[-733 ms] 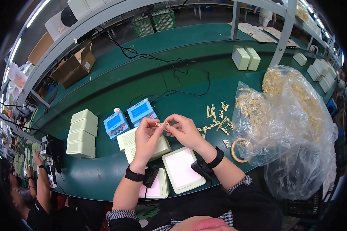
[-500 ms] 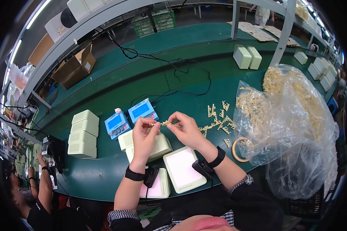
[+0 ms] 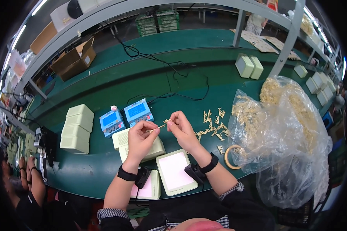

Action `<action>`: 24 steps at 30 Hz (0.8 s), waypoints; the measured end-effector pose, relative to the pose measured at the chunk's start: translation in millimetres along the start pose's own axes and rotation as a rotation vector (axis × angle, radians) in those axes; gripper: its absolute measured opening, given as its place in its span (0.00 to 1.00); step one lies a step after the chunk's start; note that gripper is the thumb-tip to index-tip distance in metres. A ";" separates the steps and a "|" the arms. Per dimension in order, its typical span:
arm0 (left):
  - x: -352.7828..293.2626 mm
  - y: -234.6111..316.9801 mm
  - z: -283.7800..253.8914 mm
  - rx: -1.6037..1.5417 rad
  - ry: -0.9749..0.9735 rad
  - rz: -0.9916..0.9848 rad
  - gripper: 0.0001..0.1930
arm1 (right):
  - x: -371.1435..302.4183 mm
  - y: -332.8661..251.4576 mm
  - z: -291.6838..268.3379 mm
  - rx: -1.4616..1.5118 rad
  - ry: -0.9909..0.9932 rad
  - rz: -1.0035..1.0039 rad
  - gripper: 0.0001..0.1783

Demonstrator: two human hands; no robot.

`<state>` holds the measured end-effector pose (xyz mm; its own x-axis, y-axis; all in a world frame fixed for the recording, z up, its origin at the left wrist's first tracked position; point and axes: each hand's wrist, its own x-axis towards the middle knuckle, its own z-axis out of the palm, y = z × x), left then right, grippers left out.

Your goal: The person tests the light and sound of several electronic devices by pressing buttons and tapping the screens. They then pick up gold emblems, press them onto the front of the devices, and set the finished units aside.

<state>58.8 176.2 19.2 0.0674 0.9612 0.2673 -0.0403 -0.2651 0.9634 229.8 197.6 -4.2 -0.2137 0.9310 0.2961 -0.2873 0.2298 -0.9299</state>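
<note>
Brass-coloured strip of small parts (image 3: 160,126) sits pinched between our left hand (image 3: 140,139) and right hand (image 3: 184,130), fingers clamped on its ends, above pale square boxes (image 3: 139,145); right, a clear bag (image 3: 285,134); far left, a brown carton (image 3: 74,59).

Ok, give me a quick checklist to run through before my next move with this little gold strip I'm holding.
1. Strip gripped at both ends: ok. The left hand and right hand pinch the small gold part strip between fingertips.
2. Strip whole and straight: cannot tell, too small.
3. More parts in reach: ok. Loose gold parts lie just right of the hands, beside the clear plastic bag.
4. Open cream case ready: ok. The open cream case lies flat at the bench edge.
5. Blue meter boxes out of the way: ok, beyond the hands.
</note>
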 end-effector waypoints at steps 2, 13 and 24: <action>-3.1 4.4 2.4 0.016 -0.012 -0.030 0.07 | -3.1 -3.2 0.4 0.008 0.008 0.001 0.06; -7.5 5.2 4.5 0.006 -0.012 0.021 0.07 | -2.7 5.0 -17.9 0.021 -0.011 0.042 0.12; -50.2 49.0 -8.6 0.330 -0.111 0.391 0.04 | -16.1 -44.5 6.2 -0.133 -0.356 0.037 0.11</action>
<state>44.9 115.6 52.8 0.2159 0.7767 0.5917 0.2314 -0.6294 0.7418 240.2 170.6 33.8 -0.5394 0.7876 0.2978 -0.1549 0.2548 -0.9545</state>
